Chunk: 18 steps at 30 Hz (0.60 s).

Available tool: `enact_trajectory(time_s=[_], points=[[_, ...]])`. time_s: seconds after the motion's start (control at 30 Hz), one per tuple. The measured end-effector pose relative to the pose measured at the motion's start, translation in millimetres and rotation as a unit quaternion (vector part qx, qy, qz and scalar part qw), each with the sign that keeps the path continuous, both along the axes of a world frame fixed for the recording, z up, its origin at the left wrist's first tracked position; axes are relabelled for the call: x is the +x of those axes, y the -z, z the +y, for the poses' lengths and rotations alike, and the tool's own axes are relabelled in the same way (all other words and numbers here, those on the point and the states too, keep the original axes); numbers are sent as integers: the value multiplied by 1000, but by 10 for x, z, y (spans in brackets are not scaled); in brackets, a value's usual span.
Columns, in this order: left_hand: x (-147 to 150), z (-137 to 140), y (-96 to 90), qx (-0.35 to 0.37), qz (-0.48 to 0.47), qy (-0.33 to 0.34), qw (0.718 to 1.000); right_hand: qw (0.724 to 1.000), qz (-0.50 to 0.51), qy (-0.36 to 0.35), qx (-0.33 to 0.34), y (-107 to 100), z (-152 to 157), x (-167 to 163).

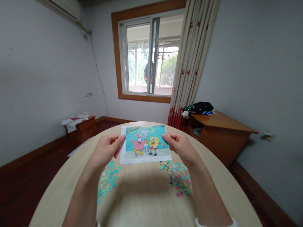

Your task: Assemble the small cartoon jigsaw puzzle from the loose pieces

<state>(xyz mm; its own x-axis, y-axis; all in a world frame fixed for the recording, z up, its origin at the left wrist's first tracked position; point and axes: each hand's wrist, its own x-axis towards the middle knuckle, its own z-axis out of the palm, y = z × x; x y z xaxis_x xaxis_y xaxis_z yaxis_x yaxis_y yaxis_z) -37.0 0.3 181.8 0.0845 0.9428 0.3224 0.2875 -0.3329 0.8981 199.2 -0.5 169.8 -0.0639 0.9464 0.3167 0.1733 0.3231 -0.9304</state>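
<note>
A printed picture sheet (146,143) with cartoon figures on a turquoise ground is held up over the far half of the table. My left hand (106,147) pinches its left edge between thumb and fingers. On the opposite edge, my right hand (181,145) grips the paper the same way. Mostly turquoise jigsaw pieces (109,178) lie scattered beside my left forearm. Near my right forearm is a second spread of jigsaw pieces (177,176), mixed in pink, yellow and turquoise. Each forearm hides part of the pieces by it.
The round wooden table (142,201) fills the foreground. Behind it on the right stands a brown desk (227,135) with dark clothes (201,107) on top. A small cabinet (86,127) stands at the left wall. A curtain (189,63) hangs by the window (138,56).
</note>
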Motion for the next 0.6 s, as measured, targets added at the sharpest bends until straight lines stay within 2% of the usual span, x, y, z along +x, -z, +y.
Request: enact_trajectory(time_s=[0.27,0.6], points=[[-2,1,22,-23,18,-10,1000,1000,-16,-6,-5,14,12,-7],[-31,-3,13,-9,33,1,999,1000,1,-10,-1,28,27,0]])
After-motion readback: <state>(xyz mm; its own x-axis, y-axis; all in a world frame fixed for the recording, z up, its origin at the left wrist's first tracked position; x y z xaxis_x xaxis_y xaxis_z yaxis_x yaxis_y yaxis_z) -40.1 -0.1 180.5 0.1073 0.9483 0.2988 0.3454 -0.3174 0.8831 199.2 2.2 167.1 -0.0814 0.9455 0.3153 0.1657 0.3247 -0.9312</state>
